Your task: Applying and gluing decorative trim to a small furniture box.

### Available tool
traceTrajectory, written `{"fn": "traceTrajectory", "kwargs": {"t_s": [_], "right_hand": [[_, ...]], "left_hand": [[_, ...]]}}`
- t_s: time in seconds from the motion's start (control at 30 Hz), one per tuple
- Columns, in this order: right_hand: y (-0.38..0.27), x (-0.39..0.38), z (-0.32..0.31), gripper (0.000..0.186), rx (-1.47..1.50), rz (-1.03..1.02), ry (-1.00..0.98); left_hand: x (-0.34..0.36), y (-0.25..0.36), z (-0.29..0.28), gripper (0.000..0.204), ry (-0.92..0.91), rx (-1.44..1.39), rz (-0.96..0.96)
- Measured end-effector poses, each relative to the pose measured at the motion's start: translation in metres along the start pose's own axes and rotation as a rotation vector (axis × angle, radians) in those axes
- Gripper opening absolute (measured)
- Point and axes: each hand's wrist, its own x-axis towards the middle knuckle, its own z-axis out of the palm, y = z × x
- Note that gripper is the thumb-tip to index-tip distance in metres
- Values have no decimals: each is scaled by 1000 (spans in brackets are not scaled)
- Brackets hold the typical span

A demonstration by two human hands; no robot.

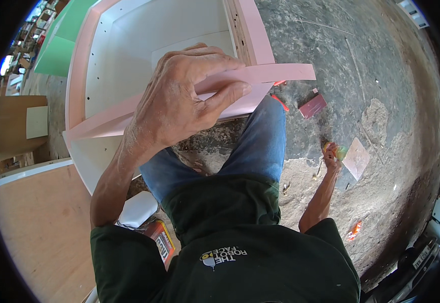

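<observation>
Dark green shirt [280, 252] nearest the camera. Concrete floor [326, 45] beyond. White cabinet [255, 30] with pink edging sits on it, open side up. Blue jeans [263, 136], knees up to the cabinet's near edge. Pink strip [285, 73] runs along that near edge, free end sticking out past the right corner. Left hand [184, 93] has the strip pinched, thumb below, fingers over the top. Off the cabinet's right side, near the floor: whitish flat piece [356, 159], right hand [332, 156] just beside it, at a yellow-green item [341, 151]. Too small, can't tell if gripped. Dark red box [313, 106] on floor, just right of the cabinet's near right corner. Smallest: red object [281, 103] between them.
</observation>
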Motion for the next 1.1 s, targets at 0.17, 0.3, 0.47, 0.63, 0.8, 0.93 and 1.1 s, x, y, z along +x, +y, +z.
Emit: {"fn": "traceTrajectory", "kwargs": {"t_s": [0.17, 0.3, 0.47, 0.63, 0.8, 0.93, 1.1], "right_hand": [[19, -8, -5, 58, -74, -9, -30], [-3, -31, -41, 49, -293, 44, -38], [226, -87, -25, 63, -673, -112, 189], [306, -140, 25, 65, -1090, 87, -554], [427, -221, 111, 52, -1721, -464, -1024], [491, -236, 158, 32, -2096, -411, -1315], [521, -222, 165, 15, -2323, -388, -1199]], "left_hand": [[-2, -2, 0, 24, 14, 18, 20], [2, -1, 8, 25, 53, -33, 31], [-7, -2, 3, 27, 74, -27, 9], [-2, -2, 4, 26, 63, -52, 77], [-1, -3, 4, 22, 42, -18, 60], [1, -6, 9, 19, 87, -95, 101], [1, -4, 5, 16, 67, -112, 63]]}}
